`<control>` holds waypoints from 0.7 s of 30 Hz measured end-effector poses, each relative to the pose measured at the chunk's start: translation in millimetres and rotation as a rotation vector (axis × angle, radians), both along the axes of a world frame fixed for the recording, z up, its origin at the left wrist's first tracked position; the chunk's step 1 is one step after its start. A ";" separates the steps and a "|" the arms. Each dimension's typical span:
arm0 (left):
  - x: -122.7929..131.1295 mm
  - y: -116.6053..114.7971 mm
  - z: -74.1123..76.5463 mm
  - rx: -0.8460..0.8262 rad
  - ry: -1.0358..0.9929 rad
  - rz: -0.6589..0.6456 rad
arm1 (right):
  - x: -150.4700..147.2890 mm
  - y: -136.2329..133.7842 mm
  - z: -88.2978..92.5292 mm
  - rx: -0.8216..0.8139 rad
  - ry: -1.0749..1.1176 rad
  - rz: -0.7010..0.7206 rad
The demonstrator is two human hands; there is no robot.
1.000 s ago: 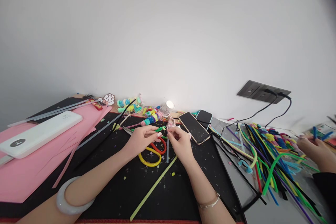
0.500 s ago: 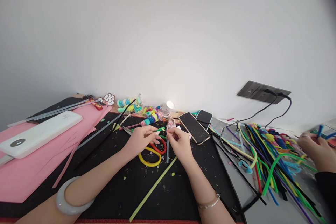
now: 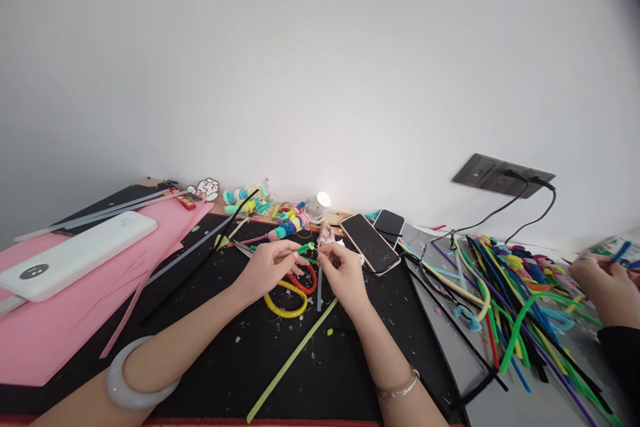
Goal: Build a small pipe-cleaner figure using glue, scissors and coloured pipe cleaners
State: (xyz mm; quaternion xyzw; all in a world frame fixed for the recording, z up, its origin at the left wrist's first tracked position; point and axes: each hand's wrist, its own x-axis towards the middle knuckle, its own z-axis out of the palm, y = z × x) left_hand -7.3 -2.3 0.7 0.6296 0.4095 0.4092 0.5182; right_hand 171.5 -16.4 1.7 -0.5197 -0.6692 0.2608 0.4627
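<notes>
My left hand (image 3: 267,267) and my right hand (image 3: 340,268) meet over the black mat (image 3: 210,340), fingertips pinched together on a small green pipe cleaner piece (image 3: 306,249). Just below the fingers lie scissors with a red and a yellow handle loop (image 3: 290,292). A pale bangle (image 3: 131,377) is on my left wrist and a thin bracelet (image 3: 400,387) on my right wrist. A long light-green strip (image 3: 293,357) lies on the mat under my right forearm.
Pink foam sheets (image 3: 45,327) and a white power bank (image 3: 70,257) lie at left. Two phones (image 3: 371,242) rest beyond my hands. A heap of coloured pipe cleaners (image 3: 520,300) fills the right. Another person's hand (image 3: 607,287) works at far right. Coloured rolls (image 3: 287,220) sit by the wall.
My fingers have shifted slightly on the green piece, which now sticks up a little more. The other person's hand at far right has moved a little.
</notes>
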 end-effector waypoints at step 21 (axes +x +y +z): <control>-1.6 2.9 -2.8 0.020 -0.029 0.068 | -3.1 -5.7 4.3 -0.041 0.037 0.077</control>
